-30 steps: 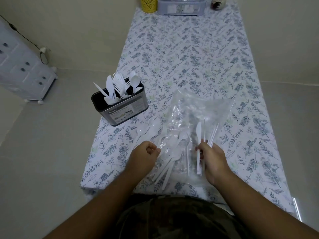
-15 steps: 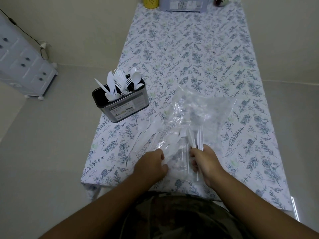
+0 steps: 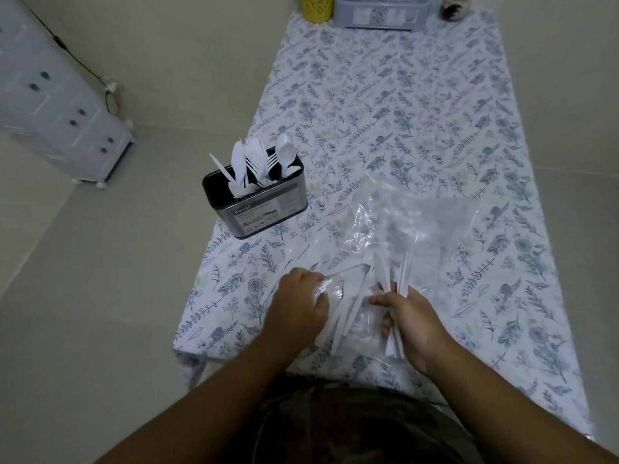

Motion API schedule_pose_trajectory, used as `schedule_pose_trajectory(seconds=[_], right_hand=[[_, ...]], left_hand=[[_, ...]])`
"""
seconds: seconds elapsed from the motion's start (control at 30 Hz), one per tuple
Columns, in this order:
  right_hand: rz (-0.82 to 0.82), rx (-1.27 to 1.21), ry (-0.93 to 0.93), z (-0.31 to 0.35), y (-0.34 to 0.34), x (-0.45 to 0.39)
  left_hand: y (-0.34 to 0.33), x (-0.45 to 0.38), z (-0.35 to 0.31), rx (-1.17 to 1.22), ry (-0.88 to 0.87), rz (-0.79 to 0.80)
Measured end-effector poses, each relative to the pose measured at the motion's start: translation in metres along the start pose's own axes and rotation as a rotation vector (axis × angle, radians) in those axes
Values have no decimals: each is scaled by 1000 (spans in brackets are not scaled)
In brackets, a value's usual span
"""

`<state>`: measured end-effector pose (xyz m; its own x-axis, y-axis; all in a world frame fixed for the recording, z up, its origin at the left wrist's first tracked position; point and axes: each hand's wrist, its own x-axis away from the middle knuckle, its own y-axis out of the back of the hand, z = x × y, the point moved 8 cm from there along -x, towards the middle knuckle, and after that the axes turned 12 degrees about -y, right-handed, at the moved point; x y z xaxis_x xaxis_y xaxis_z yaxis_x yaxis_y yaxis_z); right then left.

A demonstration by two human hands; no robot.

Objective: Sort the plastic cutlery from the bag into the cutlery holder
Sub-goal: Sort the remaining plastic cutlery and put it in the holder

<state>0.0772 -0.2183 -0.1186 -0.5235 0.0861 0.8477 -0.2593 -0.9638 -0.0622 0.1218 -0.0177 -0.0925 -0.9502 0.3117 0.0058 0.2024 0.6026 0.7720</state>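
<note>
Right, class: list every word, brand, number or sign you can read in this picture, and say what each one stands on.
"Kosso": brand word on the label of the black cutlery holder.
The rest of that label: too small to read.
Label on the grey plastic box at the far end of the table: too blurred to read.

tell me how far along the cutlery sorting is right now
Partly done. The cutlery holder already has white knives, forks and spoons standing in it. In hand: the right hand grips a small bundle of white pieces, while the left hand holds the clear plastic bag at its near end. Left: several loose pieces lie between the hands, and the held bundle must go to the holder.
</note>
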Motion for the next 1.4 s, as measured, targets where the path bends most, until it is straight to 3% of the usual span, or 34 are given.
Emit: schedule_pose_trajectory(seconds=[0.07,0.17,0.4,0.6,0.73,0.93,1.1,1.2,1.27,1.4], right_hand=[[12,12,-7,0,-2,0],[42,-19,-26,-2,-4,1],[77,-117,-47,2,-8,0],[121,-160,-74,2,-11,-3],[132,-166,-97,-2,-13,-6],[80,-161,-98,-4,-8,-7],[35,-178,-91,-6,-7,-9],[47,-206,-97,-7,-11,-8],[34,-168,-85,-6,-10,-8],[1,-102,-52,-3,-4,-7]], left_hand=[[4,-4,18,-114,102,28],[-9,0,35,-236,199,232],[-34,23,3,-228,16,412],[-18,17,12,-157,15,272],[-9,19,24,-131,136,188],[-9,18,23,-196,115,215],[-8,13,-2,-169,-94,152],[-19,13,-22,-110,-267,239],[-27,16,-28,-190,-352,271],[-25,15,-18,-223,-217,224]])
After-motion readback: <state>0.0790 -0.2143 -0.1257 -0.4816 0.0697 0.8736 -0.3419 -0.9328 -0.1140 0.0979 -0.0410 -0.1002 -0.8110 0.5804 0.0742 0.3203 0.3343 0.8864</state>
